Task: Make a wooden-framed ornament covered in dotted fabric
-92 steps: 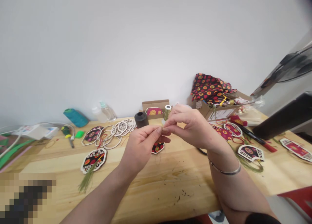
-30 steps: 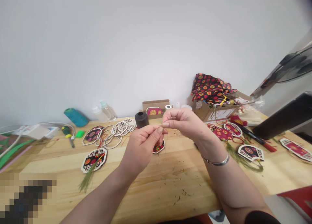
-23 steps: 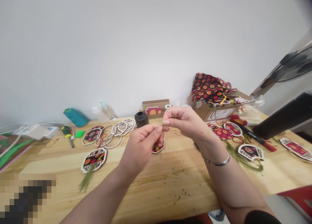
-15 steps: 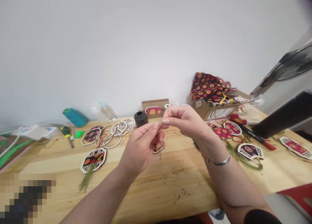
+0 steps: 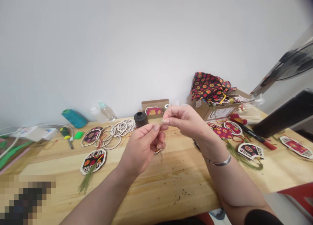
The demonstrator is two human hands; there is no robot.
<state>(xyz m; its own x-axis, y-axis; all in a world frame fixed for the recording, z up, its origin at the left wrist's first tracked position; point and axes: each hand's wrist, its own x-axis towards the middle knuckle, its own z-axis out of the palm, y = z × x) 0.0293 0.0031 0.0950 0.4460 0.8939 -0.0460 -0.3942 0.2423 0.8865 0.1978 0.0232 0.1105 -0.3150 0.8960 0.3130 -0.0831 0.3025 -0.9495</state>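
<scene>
My left hand (image 5: pixel 144 145) is closed, thumb pressed against the curled index finger, above the middle of the table. Thin dark thread (image 5: pixel 161 155) hangs in loose ends below its fingers. My right hand (image 5: pixel 182 120) pinches thumb and forefinger just beyond the left fingertips; what lies in that pinch is too fine to make out. Behind the left fingers, a small patterned ornament (image 5: pixel 158 151) on the table is mostly hidden. A black thread cone (image 5: pixel 140 119) stands close behind the left hand.
Tasselled ornament (image 5: pixel 93 161) and pale cut-out frames (image 5: pixel 119 128) lie left, near a teal thread cone (image 5: pixel 74 118) and screwdriver (image 5: pixel 66 136). At right are more ornaments (image 5: pixel 250 151), a marker (image 5: pixel 256 136), a cardboard box (image 5: pixel 215 111) with patterned cloth (image 5: pixel 210 87), and a black cylinder (image 5: pixel 283 114).
The fingertips of both hands have shifted very slightly, with the pinch held. The whole view has moved a little; nothing on the table has changed place.
</scene>
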